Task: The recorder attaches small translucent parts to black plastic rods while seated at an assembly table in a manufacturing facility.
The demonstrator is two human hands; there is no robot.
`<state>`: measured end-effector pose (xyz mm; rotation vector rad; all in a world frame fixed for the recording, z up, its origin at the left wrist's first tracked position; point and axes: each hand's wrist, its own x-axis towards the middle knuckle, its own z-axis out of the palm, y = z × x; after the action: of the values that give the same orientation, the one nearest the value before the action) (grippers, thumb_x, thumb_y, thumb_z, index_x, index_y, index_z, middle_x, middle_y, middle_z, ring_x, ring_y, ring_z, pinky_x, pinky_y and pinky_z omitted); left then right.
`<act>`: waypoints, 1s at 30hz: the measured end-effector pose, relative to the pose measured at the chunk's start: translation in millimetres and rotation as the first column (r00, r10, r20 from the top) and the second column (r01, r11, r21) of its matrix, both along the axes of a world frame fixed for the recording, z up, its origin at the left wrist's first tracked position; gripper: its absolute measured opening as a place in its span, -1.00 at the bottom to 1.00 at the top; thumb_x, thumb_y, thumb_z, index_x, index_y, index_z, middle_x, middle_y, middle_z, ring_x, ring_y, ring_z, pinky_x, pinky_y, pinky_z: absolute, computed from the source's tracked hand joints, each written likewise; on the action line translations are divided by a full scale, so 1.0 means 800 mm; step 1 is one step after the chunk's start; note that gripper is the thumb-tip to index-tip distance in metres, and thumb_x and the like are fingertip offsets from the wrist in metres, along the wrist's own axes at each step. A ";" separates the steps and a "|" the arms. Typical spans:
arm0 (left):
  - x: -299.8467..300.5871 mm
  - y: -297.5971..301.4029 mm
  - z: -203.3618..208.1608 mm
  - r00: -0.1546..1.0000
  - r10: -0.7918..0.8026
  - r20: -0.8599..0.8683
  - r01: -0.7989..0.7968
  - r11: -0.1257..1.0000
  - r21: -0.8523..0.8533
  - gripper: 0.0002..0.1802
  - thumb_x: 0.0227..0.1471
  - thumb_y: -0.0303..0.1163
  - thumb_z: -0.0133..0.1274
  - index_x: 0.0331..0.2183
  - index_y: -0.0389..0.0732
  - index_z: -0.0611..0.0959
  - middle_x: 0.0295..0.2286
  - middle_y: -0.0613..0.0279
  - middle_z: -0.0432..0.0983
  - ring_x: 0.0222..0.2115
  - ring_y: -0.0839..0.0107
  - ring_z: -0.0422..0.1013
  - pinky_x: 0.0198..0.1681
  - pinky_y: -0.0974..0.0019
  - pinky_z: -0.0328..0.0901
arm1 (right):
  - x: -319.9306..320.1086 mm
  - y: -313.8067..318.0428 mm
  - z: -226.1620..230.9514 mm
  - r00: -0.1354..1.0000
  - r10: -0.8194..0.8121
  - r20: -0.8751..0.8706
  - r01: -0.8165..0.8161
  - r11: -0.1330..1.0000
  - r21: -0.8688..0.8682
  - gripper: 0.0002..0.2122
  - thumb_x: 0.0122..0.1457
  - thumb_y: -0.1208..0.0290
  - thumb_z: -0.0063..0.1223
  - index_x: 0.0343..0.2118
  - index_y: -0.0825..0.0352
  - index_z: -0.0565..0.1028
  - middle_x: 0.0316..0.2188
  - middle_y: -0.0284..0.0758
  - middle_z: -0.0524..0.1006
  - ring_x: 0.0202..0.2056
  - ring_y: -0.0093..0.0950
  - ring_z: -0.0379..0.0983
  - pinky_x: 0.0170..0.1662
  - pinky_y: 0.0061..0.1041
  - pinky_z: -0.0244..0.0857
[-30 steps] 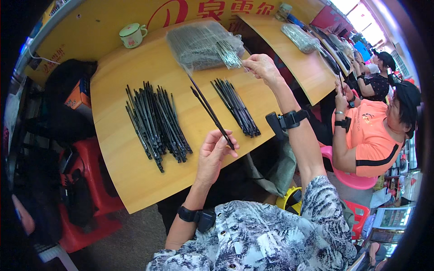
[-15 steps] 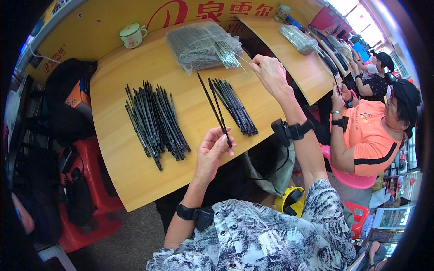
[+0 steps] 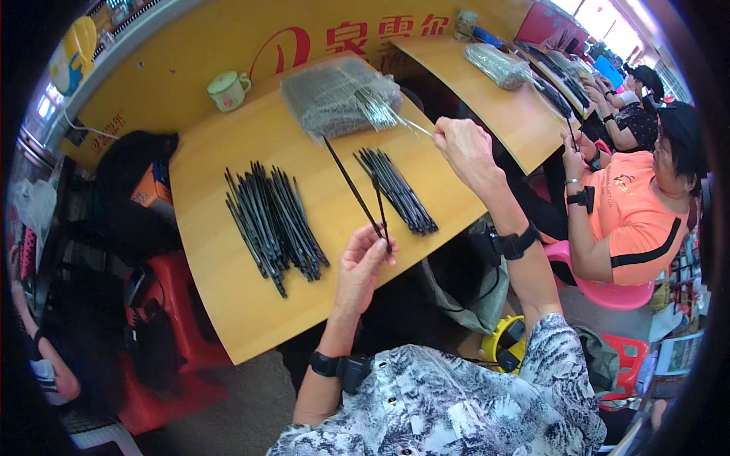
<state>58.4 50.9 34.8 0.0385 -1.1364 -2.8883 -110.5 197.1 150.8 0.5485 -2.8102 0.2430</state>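
Note:
My left hand pinches two thin black rods near their lower ends; they spread upward in a narrow V. Farther right, my right hand has its fingers closed on the end of a thin silvery strip beside the clear plastic bag. Several silvery strips stick out of that bag, which is packed with more. A bundle of black rods rests on the table just right of my left hand. A larger pile of black rods lies to its left.
On the wooden table a lidded mug stands at the back left. A red stool is left of the table. To the right, a person in an orange shirt sits at another table; a yellow container stands below.
The view has shifted, so the table and piles sit lower and farther right. My left hand keeps its hold on the black rods; my right hand stays beside the bag with the strip.

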 end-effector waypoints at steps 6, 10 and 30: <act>0.001 0.000 -0.002 1.000 0.007 -0.001 -0.007 1.000 0.012 -0.65 0.04 -0.51 -0.08 -0.08 -0.26 0.38 -0.35 0.22 0.41 -0.35 0.46 0.36 -0.37 0.48 0.27 | 0.017 0.011 -0.003 0.997 -0.048 -0.058 0.050 0.998 0.036 -0.85 -0.03 0.38 -0.05 -0.55 0.34 0.50 -0.55 -0.17 0.51 -0.45 -0.27 0.49 -0.38 -0.38 0.37; 0.001 -0.001 -0.004 1.000 -0.009 0.008 0.009 1.000 0.012 -0.72 0.03 -0.51 -0.07 -0.15 -0.26 0.41 -0.36 0.20 0.43 -0.36 0.45 0.38 -0.38 0.48 0.28 | 0.014 0.014 -0.007 0.999 -0.036 -0.012 0.036 0.999 0.003 -0.85 -0.04 0.36 -0.04 -0.54 0.30 0.51 -0.55 -0.19 0.51 -0.44 -0.27 0.49 -0.36 -0.38 0.37; 0.011 -0.001 0.002 1.000 -0.011 -0.017 0.009 0.996 -0.086 -0.69 -0.02 -0.52 0.00 -0.16 -0.33 0.44 -0.39 0.21 0.45 -0.40 0.53 0.37 -0.33 0.50 0.28 | 0.143 0.040 -0.032 0.912 0.255 0.322 0.173 0.474 -0.863 -0.88 0.12 0.42 -0.04 -0.39 0.38 0.39 -0.56 -0.45 0.40 -0.57 -0.76 0.27 -0.54 -0.76 0.16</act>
<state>67.3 50.1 36.5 0.0048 -1.2593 -2.8390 4.1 228.8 125.3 0.2990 -2.4677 1.9086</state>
